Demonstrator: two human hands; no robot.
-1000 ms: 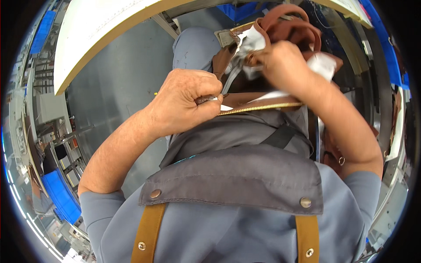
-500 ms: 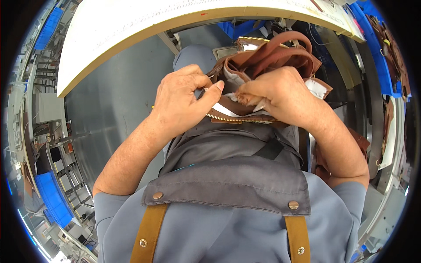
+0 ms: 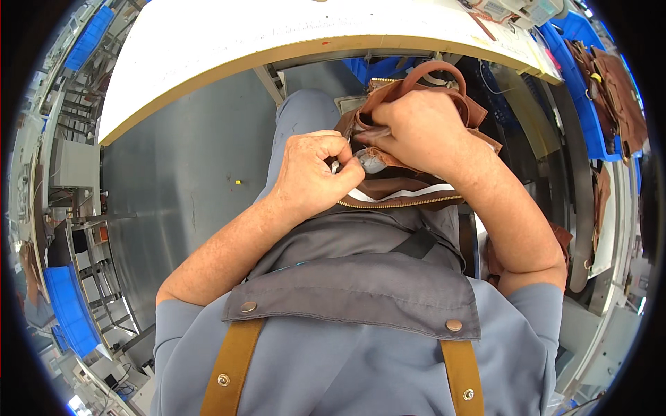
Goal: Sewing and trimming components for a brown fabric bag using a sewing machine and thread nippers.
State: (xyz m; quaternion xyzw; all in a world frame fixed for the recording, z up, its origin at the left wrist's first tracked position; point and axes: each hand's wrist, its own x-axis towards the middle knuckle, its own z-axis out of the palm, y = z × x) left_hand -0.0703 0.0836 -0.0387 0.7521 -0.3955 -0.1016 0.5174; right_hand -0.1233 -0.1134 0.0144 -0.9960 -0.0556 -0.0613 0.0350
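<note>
A brown leather bag rests open on my lap, with a gold zip along its near rim, looped handles upright at the back, and pale lining showing inside. My left hand is closed at the bag's left edge, pinching it between thumb and forefinger. My right hand reaches over the opening, its fingers bent down into the bag beside the handles and close to my left hand; what they grip is partly hidden.
A white worktop with a cream edge spans the top. Blue bins holding brown leather pieces stand at the right, another sits under the worktop. A blue tray and metal racks line the left. My leg extends under the worktop.
My right hand has shifted left and deeper among the bag's folds, drawing nearer my left hand. The handles have become more upright. The worktop sits lower in view.
</note>
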